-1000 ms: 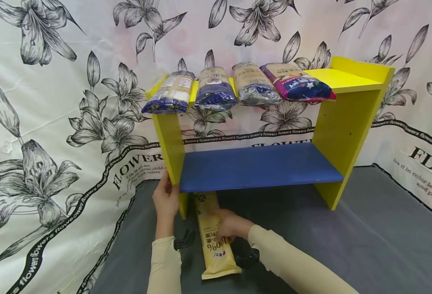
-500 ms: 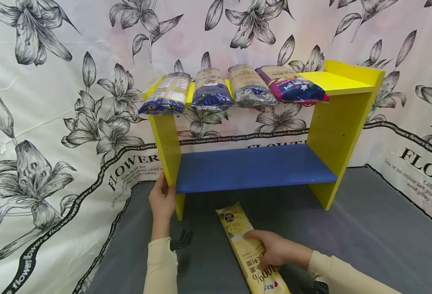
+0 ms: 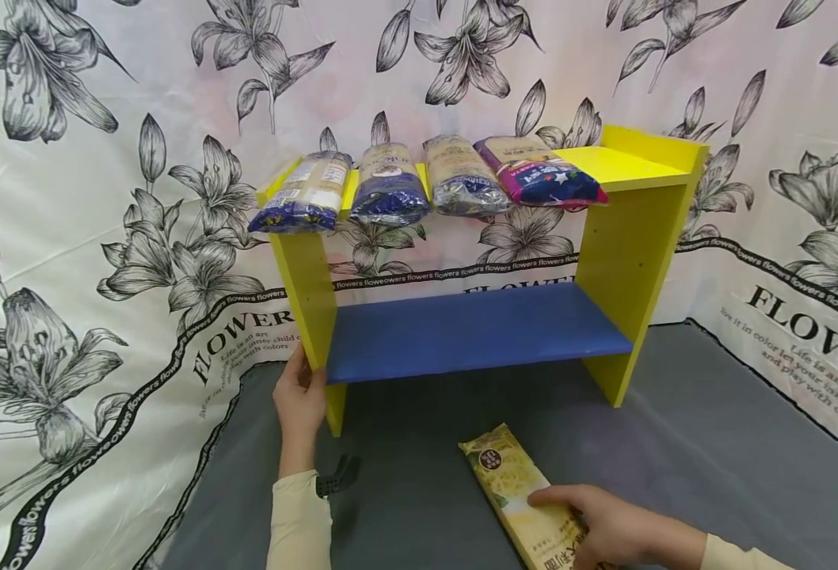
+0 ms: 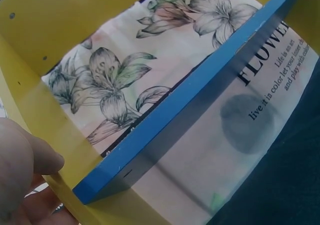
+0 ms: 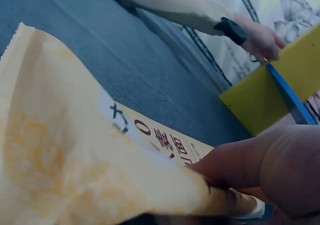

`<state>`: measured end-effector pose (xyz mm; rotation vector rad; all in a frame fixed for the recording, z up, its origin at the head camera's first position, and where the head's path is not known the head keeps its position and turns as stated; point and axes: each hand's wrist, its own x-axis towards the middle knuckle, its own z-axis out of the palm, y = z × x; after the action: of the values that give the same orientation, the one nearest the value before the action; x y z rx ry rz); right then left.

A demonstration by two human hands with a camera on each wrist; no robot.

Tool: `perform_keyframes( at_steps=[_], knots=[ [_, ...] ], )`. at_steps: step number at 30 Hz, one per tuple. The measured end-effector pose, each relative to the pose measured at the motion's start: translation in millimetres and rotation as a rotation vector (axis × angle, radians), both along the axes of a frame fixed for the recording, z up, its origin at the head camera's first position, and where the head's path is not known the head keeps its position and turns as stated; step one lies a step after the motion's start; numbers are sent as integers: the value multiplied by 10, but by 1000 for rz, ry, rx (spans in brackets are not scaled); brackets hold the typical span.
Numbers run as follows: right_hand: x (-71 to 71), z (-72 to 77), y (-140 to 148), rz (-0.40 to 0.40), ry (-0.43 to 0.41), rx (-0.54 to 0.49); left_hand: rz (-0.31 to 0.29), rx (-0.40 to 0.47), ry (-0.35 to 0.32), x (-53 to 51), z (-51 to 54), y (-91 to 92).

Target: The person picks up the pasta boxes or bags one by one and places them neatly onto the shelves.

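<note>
A long yellow packet of spaghetti (image 3: 506,480) is gripped by my right hand (image 3: 615,524) at the lower right of the head view, over the grey surface in front of the shelf. Its near end runs out of the frame there, while the right wrist view shows the crimped end of the packet (image 5: 55,130) close up. My left hand (image 3: 299,404) holds the front edge of the left yellow side panel (image 3: 305,297), thumb on one face and fingers on the other. Just beside that thumb, in the left wrist view, lies the end of the blue shelf board (image 4: 165,120).
Several bags of pasta (image 3: 462,178) lie in a row along the yellow top of the shelf unit (image 3: 636,166). The right side panel (image 3: 622,277) stands on the grey surface (image 3: 405,451). A flower-printed cloth (image 3: 141,261) hangs behind.
From under the blue board, my right hand has drawn the spaghetti packet out toward the near right and turned it aslant. My left hand keeps its grip on the side panel.
</note>
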<state>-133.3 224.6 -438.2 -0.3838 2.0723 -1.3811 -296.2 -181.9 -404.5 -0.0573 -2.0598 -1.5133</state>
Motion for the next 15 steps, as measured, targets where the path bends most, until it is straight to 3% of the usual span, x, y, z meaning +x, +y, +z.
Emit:
perform_keyframes(
  at_steps=[6, 11, 15],
  knots=[
    [67, -178, 232, 114, -3, -69, 28, -5, -5, 38, -50, -95],
    [207, -331, 340, 46, -170, -283, 30, -21, -25, 58, -66, -106],
    [296, -487, 469, 47, -270, -462, 14, -26, -36, 65, -82, -87]
  ],
)
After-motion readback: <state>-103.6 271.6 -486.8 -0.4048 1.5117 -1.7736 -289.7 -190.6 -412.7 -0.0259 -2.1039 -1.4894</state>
